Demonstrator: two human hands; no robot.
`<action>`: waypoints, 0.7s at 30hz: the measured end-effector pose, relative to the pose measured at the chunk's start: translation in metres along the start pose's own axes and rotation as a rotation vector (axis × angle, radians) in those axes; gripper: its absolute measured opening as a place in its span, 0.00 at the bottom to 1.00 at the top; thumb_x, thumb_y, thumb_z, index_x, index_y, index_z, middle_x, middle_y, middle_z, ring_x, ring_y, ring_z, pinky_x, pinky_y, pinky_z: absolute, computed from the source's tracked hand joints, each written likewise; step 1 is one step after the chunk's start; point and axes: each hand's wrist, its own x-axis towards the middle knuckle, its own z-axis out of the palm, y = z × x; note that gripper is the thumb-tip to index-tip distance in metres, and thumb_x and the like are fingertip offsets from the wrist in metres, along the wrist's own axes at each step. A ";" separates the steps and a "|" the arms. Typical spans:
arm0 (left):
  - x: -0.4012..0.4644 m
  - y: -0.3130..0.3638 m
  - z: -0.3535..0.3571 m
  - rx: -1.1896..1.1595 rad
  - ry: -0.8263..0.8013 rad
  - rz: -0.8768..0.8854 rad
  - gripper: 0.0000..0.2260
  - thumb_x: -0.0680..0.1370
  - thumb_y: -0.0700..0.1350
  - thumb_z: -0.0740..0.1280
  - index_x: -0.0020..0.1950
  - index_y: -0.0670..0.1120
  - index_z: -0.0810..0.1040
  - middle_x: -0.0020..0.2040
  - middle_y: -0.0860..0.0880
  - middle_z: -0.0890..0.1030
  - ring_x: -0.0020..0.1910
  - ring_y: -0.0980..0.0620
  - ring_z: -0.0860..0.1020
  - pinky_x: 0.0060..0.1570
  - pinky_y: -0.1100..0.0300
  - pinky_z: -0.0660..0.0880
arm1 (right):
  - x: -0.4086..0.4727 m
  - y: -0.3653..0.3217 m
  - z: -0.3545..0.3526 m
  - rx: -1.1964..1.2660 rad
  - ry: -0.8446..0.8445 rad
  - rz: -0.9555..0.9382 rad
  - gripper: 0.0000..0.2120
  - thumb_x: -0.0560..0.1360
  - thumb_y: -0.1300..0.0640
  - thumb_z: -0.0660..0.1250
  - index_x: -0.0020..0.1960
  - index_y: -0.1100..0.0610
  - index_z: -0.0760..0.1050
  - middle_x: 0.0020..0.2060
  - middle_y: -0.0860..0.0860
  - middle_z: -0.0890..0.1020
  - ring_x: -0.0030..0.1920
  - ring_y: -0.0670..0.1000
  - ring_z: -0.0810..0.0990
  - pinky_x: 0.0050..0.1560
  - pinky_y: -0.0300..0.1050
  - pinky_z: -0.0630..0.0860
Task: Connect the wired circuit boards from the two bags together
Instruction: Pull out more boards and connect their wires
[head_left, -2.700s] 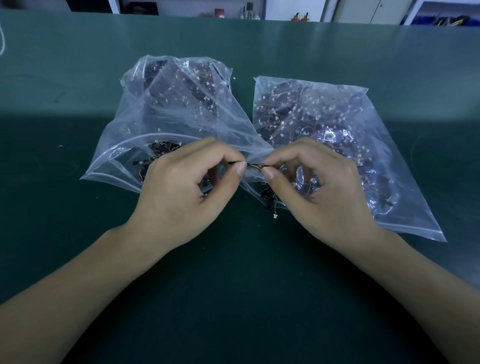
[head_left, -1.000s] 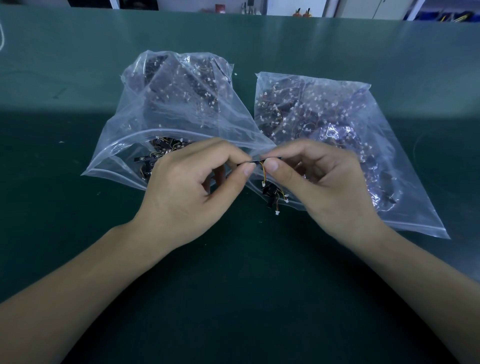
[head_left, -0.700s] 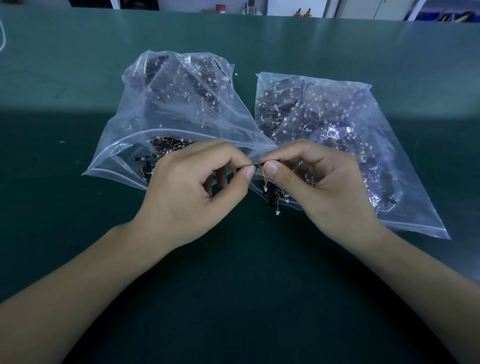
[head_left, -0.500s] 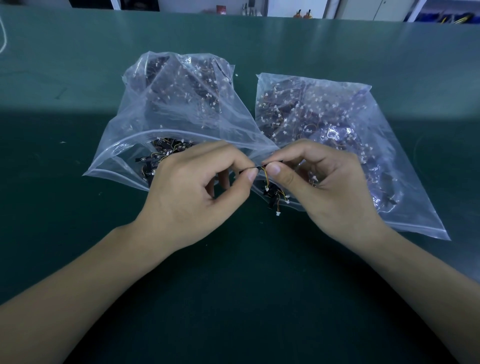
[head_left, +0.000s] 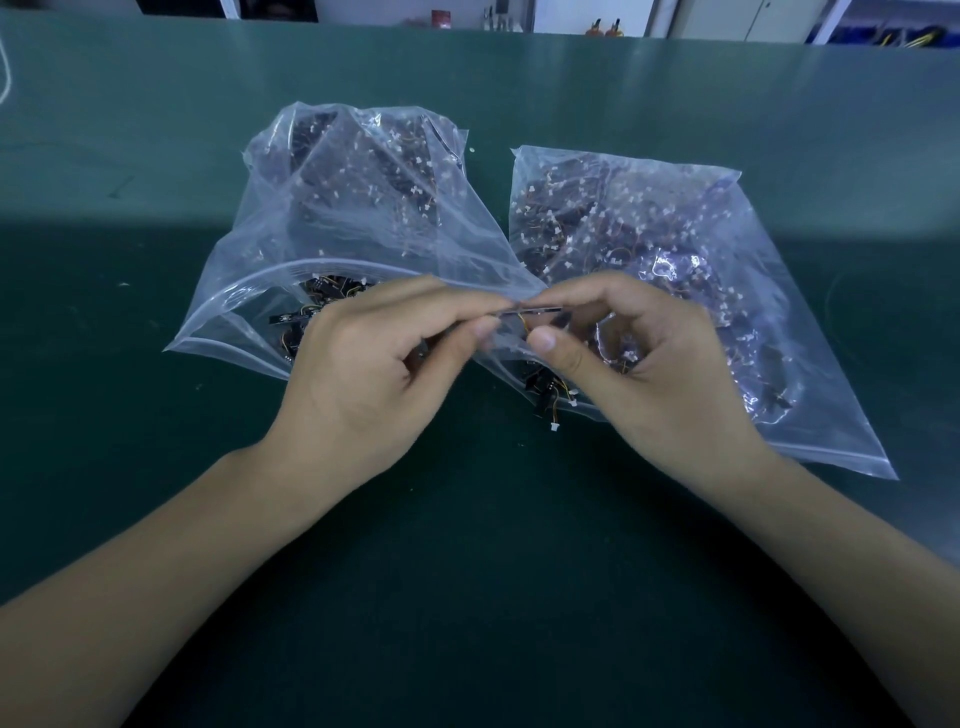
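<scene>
Your forearms come in from the near edge of the dark green tabletop and meet toward its middle. Your left hand has thumb and forefinger pinched together on one end of a thin dark circuit board; your right hand pinches the other end, with short yellow wires hanging under it between your thumbs. The board sits edge-on and slightly blurred, so you cannot tell whether it is one piece or two joined.

Just behind your hands lie two clear plastic bags, side by side and touching at their near corners. The left bag stands puffed up with its mouth open toward you, dark boards showing inside. The right bag lies flatter, and a few boards with white plugs spill from its near opening onto the tabletop.

Past the bags the surface turns a lighter green in a bright band, up to the far edge — beyond it, white cabinet fronts and small items too blurred to name.

Compared with half a second ago, your hands have lifted the board slightly — the bags have not moved.
</scene>
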 end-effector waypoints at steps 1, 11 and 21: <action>0.000 -0.001 -0.001 0.004 0.008 0.003 0.09 0.86 0.39 0.70 0.64 0.44 0.86 0.47 0.52 0.85 0.42 0.53 0.81 0.43 0.57 0.77 | 0.000 0.001 -0.001 -0.084 -0.019 -0.038 0.13 0.79 0.50 0.77 0.62 0.50 0.83 0.49 0.42 0.85 0.44 0.46 0.81 0.47 0.30 0.71; 0.000 -0.001 -0.001 -0.058 0.012 0.031 0.06 0.84 0.38 0.71 0.57 0.41 0.88 0.47 0.47 0.83 0.41 0.48 0.81 0.36 0.56 0.74 | 0.004 0.013 -0.009 -0.328 0.010 -0.093 0.17 0.73 0.67 0.74 0.59 0.52 0.80 0.45 0.44 0.82 0.44 0.51 0.81 0.47 0.30 0.69; 0.000 -0.011 -0.001 0.074 0.005 0.124 0.04 0.81 0.42 0.76 0.48 0.43 0.89 0.46 0.49 0.83 0.37 0.50 0.79 0.36 0.58 0.75 | 0.004 0.015 -0.008 -0.256 0.095 -0.102 0.11 0.80 0.64 0.73 0.58 0.50 0.81 0.47 0.44 0.83 0.44 0.50 0.81 0.43 0.30 0.71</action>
